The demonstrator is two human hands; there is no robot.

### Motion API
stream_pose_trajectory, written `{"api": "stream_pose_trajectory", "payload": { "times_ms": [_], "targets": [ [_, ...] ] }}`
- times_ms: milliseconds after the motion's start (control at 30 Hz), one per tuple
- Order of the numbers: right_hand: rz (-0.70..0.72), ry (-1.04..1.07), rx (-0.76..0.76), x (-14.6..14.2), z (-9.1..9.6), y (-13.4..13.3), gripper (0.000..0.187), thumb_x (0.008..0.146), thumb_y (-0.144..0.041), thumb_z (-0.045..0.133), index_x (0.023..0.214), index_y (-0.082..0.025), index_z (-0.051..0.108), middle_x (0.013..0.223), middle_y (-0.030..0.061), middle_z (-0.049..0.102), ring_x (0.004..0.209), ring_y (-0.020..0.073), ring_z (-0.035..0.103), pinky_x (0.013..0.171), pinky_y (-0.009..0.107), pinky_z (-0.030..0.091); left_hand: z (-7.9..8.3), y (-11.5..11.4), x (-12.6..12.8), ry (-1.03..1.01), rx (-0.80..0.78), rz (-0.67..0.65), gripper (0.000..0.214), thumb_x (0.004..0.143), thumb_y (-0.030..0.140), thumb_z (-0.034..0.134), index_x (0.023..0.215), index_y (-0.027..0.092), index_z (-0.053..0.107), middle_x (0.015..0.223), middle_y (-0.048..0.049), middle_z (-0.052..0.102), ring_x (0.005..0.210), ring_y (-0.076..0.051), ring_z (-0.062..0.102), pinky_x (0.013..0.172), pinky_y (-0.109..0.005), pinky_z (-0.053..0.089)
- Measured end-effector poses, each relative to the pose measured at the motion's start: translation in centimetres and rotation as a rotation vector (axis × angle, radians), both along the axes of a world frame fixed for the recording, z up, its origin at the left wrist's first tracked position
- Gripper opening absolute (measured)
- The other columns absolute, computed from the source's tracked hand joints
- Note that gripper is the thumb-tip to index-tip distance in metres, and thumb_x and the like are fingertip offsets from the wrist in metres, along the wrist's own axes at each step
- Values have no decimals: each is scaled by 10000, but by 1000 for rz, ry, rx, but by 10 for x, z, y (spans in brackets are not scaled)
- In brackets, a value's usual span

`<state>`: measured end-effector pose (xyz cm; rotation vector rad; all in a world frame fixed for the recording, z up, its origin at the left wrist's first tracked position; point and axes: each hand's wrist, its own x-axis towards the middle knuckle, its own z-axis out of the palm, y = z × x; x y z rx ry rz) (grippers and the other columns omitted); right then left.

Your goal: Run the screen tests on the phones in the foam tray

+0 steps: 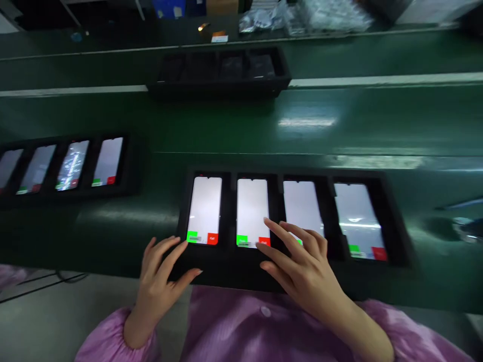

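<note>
Directly before me lies a black tray (277, 261) with several lit smartphones in its slots. Each screen is white, with a green and a red box along the lower edge. Fingers apart, my left hand (160, 276) rests at the tray's near left corner, its fingertips by the leftmost smartphone (206, 206). My right hand (302, 256) is spread over the second smartphone (252, 203), fingertips at its right side near the red box; whether they touch the glass I cannot tell. That hand partly covers the third smartphone (302, 201). To its right lies the rightmost smartphone (358, 213).
At the left stands another black tray (130, 171) of lit smartphones. Farther back, a dark compartment tray (219, 89) sits across a white line on the green table (211, 125). Clear plastic bags (332, 17) lie beyond. A shiny metal object (468, 223) is at the right.
</note>
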<state>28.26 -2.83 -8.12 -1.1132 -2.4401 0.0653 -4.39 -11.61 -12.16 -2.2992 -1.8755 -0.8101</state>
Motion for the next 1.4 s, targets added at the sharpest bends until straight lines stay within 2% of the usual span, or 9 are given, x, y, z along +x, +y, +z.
{"api": "stream_pose_trajectory", "payload": {
  "times_ms": [167, 300, 500, 600, 800, 1033, 1200, 1333, 1400],
  "targets": [
    [-278, 35, 42, 45, -5, -23, 250, 1064, -325, 544, 1123, -283, 784, 1427, 111, 661, 1250, 337, 584, 981, 531, 429, -4, 3, 4, 106, -171, 70, 675, 1007, 666, 496, 1550, 265, 482, 1617, -213, 391, 1467, -489, 419, 1209, -820, 237],
    [-392, 59, 59, 84, -15, -39, 283, 1070, -300, 507, 1190, -305, 763, 1423, 92, 656, 1248, 319, 593, 1001, 521, 417, -6, 4, 23, -63, -63, 89, 785, 989, 594, 574, 1660, 287, 307, 1638, -193, 368, 1454, -441, 452, 1262, -744, 242],
    [-602, -58, 104, 135, -23, -47, 294, 1042, -294, 518, 1196, -348, 762, 1438, 86, 634, 1238, 356, 576, 931, 533, 413, -8, 20, 58, -11, 17, -22, 705, 986, 462, 625, 1629, 326, 367, 1463, -137, 567, 1355, -356, 550, 1311, -653, 197],
    [-514, 50, 103, 129, -19, -32, 298, 1035, -254, 520, 1203, -319, 758, 1425, 91, 642, 1229, 326, 588, 974, 519, 421, -2, 35, 72, 57, -11, -15, 685, 1015, 521, 567, 1628, 294, 364, 1433, -151, 605, 1357, -354, 551, 1307, -672, 159],
    [-454, -31, 43, 75, -12, 19, 315, 1070, -441, 528, 1282, -344, 739, 1507, 80, 617, 1300, 337, 553, 1011, 533, 391, 24, 65, 107, 231, -188, 124, 661, 1038, 611, 481, 1604, 272, 444, 1626, -228, 425, 1510, -528, 343, 1091, -929, 231],
    [-495, -63, 14, 48, -9, 45, 434, 1027, -501, 594, 1440, -383, 656, 1627, 135, 491, 1390, 449, 489, 1038, 673, 403, 34, 99, 130, 279, -242, 217, 658, 1013, 620, 535, 1603, 338, 456, 1654, -249, 369, 1540, -589, 273, 998, -962, 291],
    [-631, -197, 70, 60, -26, 4, 509, 988, -553, 619, 1475, -406, 630, 1583, 214, 495, 1485, 596, 326, 988, 862, 342, 29, 68, 125, 360, -342, 236, 610, 992, 616, 578, 1573, 479, 453, 1651, -250, 371, 1505, -680, 266, 890, -1001, 278],
    [-522, -249, 62, 92, -24, -35, 466, 1049, -572, 454, 1448, -420, 643, 1442, 141, 635, 1414, 513, 451, 1002, 787, 374, 30, 24, 92, 262, -439, 80, 586, 1004, 539, 582, 1558, 588, 399, 1603, -137, 503, 1471, -627, 387, 822, -1017, 310],
    [-507, -208, 61, 110, -15, -36, 422, 1076, -490, 438, 1408, -368, 670, 1417, 113, 658, 1379, 440, 510, 1042, 698, 376, 34, 23, 74, 115, -359, 125, 586, 1012, 495, 567, 1573, 540, 404, 1595, -113, 513, 1500, -552, 400, 943, -962, 364]
  ]
}}
